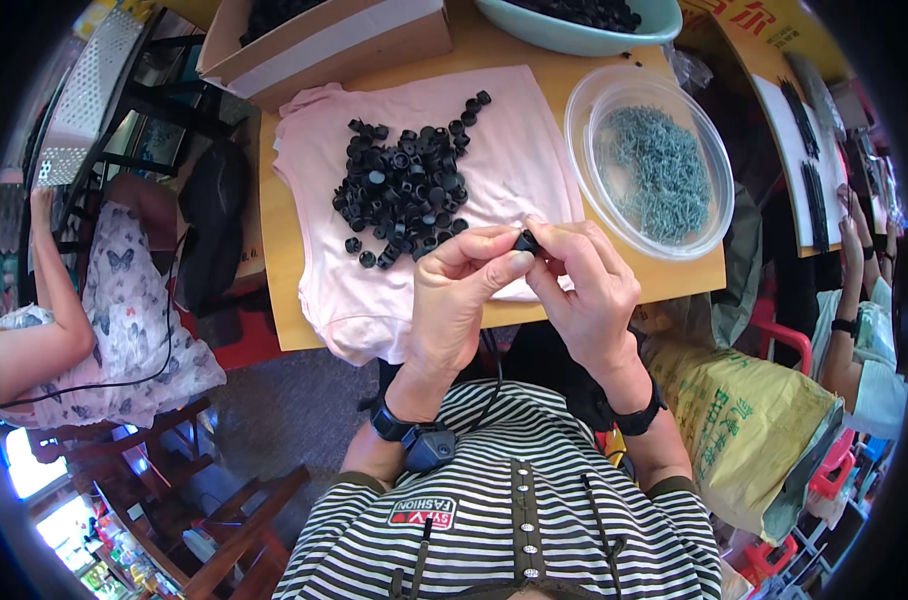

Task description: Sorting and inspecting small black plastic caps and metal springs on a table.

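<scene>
A small round black plastic cap [525,241] is held at the fingertips of both hands, near the front edge of the table. My left hand [452,290] pinches it between thumb and index finger; my right hand [591,290] grips it from the other side. The fingers cover much of it. Just beyond lies a loose heap of similar black caps [399,185] on a pale pink cloth [519,130]. To the right of the cloth, a clear round plastic tub [577,150] holds many thin, grey-blue metal pieces [659,170], too small to name surely.
An open cardboard box [344,55] and a pale green basin [564,32] of black parts stand on the wooden table [289,300]'s far side. A yellow sack [739,430] sits at the lower right. Other people sit left [104,310] and right [854,320].
</scene>
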Action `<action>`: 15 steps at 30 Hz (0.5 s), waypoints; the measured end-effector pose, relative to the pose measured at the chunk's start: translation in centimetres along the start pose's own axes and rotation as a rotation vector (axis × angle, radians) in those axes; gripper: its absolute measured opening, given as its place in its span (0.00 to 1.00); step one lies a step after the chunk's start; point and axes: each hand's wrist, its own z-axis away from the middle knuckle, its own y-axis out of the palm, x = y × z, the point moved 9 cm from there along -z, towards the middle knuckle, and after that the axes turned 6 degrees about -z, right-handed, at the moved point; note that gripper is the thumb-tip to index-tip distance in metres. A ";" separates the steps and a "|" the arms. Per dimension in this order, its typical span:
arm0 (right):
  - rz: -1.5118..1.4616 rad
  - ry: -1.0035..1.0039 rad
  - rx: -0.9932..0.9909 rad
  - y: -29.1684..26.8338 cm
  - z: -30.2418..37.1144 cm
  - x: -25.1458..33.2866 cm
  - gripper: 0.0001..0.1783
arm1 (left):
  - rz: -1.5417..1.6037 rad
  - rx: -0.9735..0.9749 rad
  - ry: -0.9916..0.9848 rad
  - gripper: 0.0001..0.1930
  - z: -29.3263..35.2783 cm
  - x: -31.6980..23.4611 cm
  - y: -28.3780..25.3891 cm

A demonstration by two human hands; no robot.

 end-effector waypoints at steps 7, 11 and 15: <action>0.046 0.044 0.075 1.1 -2.5 -0.7 0.13 | -0.060 -0.015 0.103 0.13 -1.5 -1.8 -0.5; 0.240 -0.137 -0.076 -2.0 -10.7 -1.2 0.08 | -0.377 -0.148 0.296 0.15 -2.0 -5.9 -2.4; 0.365 -0.267 0.056 -3.3 -17.3 1.0 0.19 | -0.937 -0.181 0.362 0.08 -0.9 -8.5 -4.5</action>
